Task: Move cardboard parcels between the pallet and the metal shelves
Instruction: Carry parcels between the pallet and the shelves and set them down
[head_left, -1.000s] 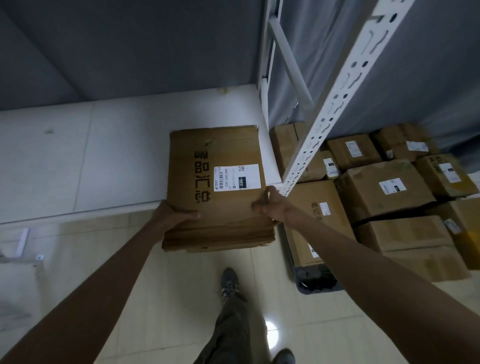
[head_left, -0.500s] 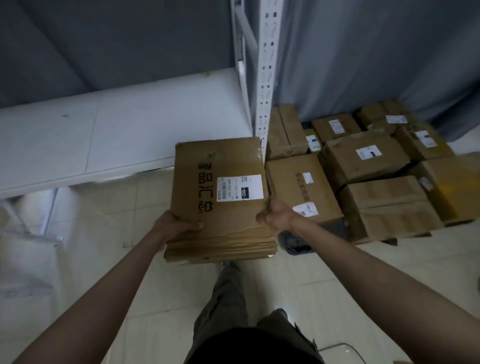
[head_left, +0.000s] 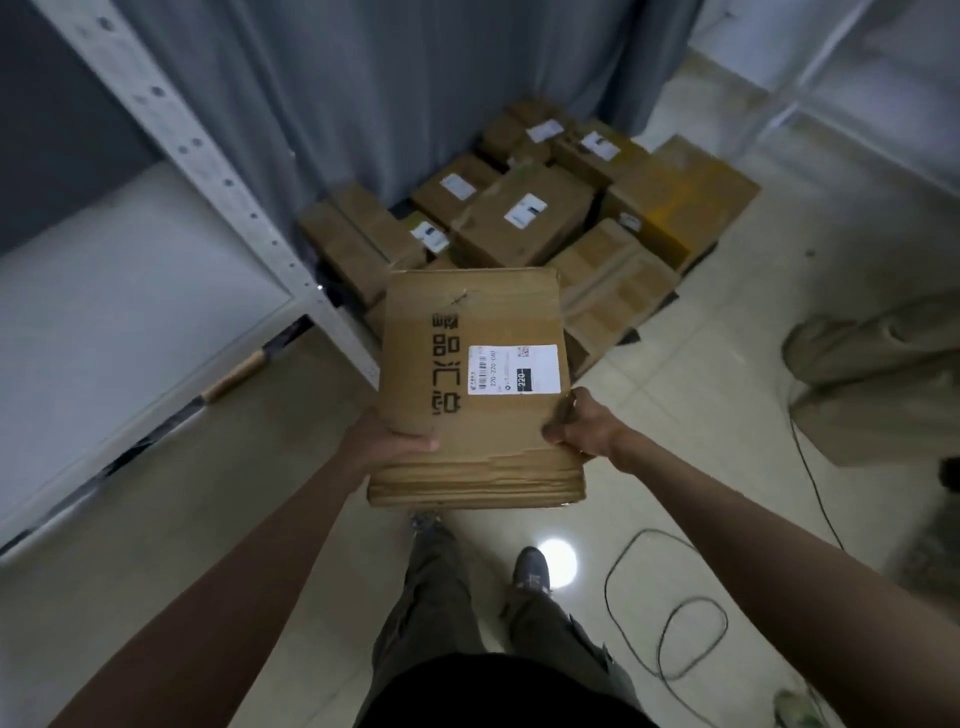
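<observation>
I carry a flat cardboard parcel (head_left: 457, 364) with black printed characters and a white label, held in the air in front of me. My left hand (head_left: 384, 441) grips its near left corner, thumb on top. My right hand (head_left: 576, 428) grips its near right edge. Beyond it, several cardboard parcels (head_left: 524, 218) lie stacked on the low dark pallet (head_left: 631, 338) against the grey curtain. The white metal shelf (head_left: 130, 291) is at the left, its perforated upright (head_left: 208, 171) slanting across.
A black cable (head_left: 665, 613) loops over the tiled floor at the right. A person's legs in khaki trousers (head_left: 872, 374) are at the right edge. Another shelf frame (head_left: 810, 78) stands at the top right. My own legs and shoes are below the parcel.
The parcel has come off the shelf and swung right toward the pallet. I have turned the same way, so the shelf now sits at my left and the pallet lies ahead.
</observation>
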